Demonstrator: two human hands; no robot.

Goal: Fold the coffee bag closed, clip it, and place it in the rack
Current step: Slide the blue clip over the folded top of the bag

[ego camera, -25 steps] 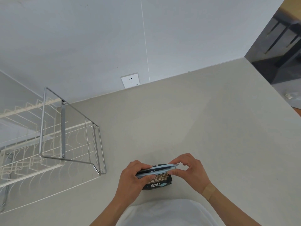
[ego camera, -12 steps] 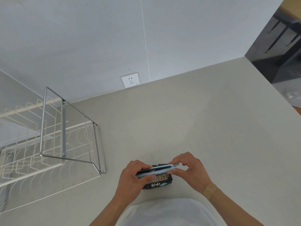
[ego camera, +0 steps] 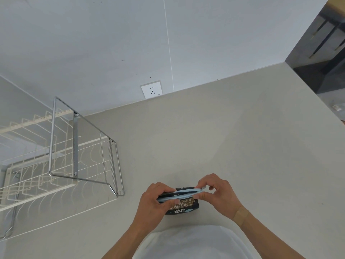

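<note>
A small black coffee bag [ego camera: 183,206] with gold and white print stands on the beige counter close to my body. A long light-blue clip [ego camera: 179,195] lies across its folded top. My left hand [ego camera: 155,202] grips the bag's left side and the clip's left end. My right hand [ego camera: 217,193] pinches the clip's right end between thumb and fingers. A wire rack [ego camera: 80,152] with a steel frame stands on the counter to the left, about a hand's width from my left hand.
The counter [ego camera: 233,146] meets a grey wall with a white socket [ego camera: 151,89] behind. The counter's right edge [ego camera: 315,94] drops to a dark floor with furniture legs. My white shirt [ego camera: 194,242] fills the bottom of the view.
Both hands stay at the bag and clip. The right hand's fingers have shifted slightly at the clip's right end.
</note>
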